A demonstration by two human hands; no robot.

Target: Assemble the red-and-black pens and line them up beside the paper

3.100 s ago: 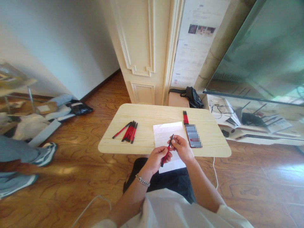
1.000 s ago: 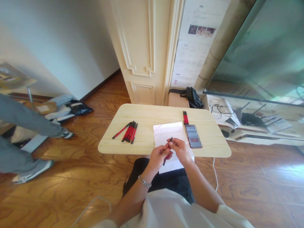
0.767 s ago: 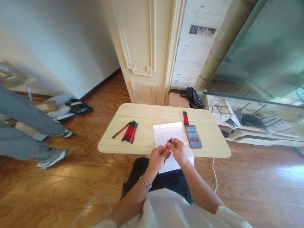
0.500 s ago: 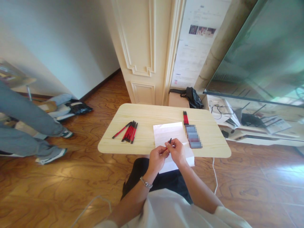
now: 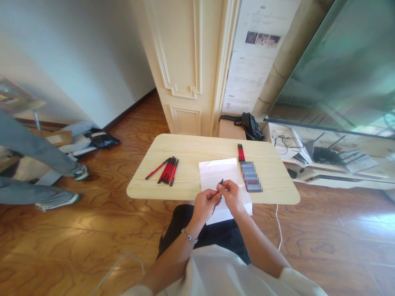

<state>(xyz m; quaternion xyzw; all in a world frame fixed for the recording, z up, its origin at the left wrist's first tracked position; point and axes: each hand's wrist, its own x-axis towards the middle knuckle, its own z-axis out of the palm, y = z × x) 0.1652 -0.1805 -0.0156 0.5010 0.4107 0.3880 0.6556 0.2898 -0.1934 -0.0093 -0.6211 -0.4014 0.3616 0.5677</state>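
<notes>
Both hands meet over a sheet of white paper (image 5: 216,169) that hangs past the table's near edge. Between them is a red and black pen (image 5: 221,181), slanted, its black end pointing up and away. My left hand (image 5: 205,204) is closed on the lower part of the pen, and my right hand (image 5: 231,197) pinches it near the upper end. Parts of the pen are hidden behind the fingers. To the left lies a loose group of several red and black pens (image 5: 168,170). More such pens (image 5: 241,153) lie side by side at the back right.
A phone with a blurred screen (image 5: 251,176) lies right of the paper on the small wooden table (image 5: 191,146). A black bag (image 5: 251,126) sits behind the table. At left stands a person in grey trousers (image 5: 46,156). A white cable (image 5: 279,226) hangs at right.
The pen has turned slightly in my hands, and its lower dark end now shows beneath the fingers. At left, the other person's feet have shifted a little further left.
</notes>
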